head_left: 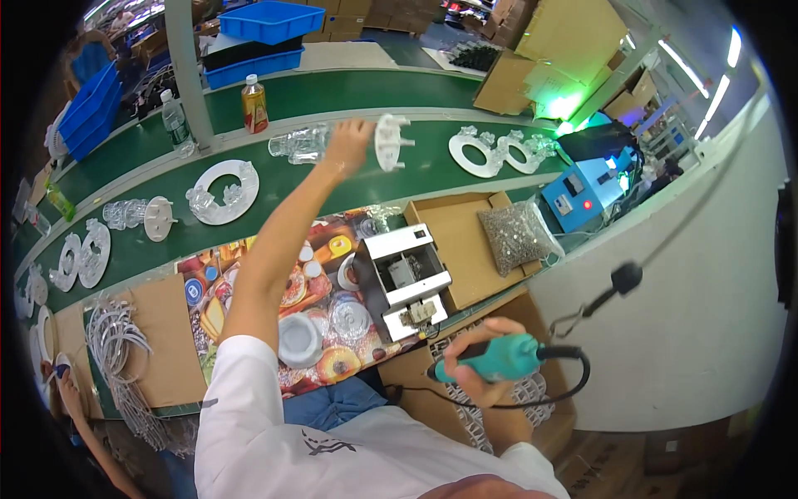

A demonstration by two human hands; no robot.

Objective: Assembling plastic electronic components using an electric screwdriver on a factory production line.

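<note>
Out over the green belt, my left hand [347, 148] is closed round the middle of a clear-plastic-wrapped piece [298, 145] with a white pronged disc [387, 143] at its right end. Close to my body on the right, my right hand [475, 374] grips a teal electric screwdriver [500, 358]; its black cable loops off the right end. Between my arms a black and silver metal fixture [405, 279] stands on a table mat with food pictures [324, 283]. Beside the fixture sit a pale round cap [300, 339] and a clear round piece [350, 319].
White rings with clear plastic [226, 193] lie along the belt [332, 183]. A cardboard tray [453, 249] holds a bag of small metal parts [517, 236]; a blue box [584, 194] stands beyond it. White cables [116, 341] lie left. Another person's hand [68, 389] shows far left.
</note>
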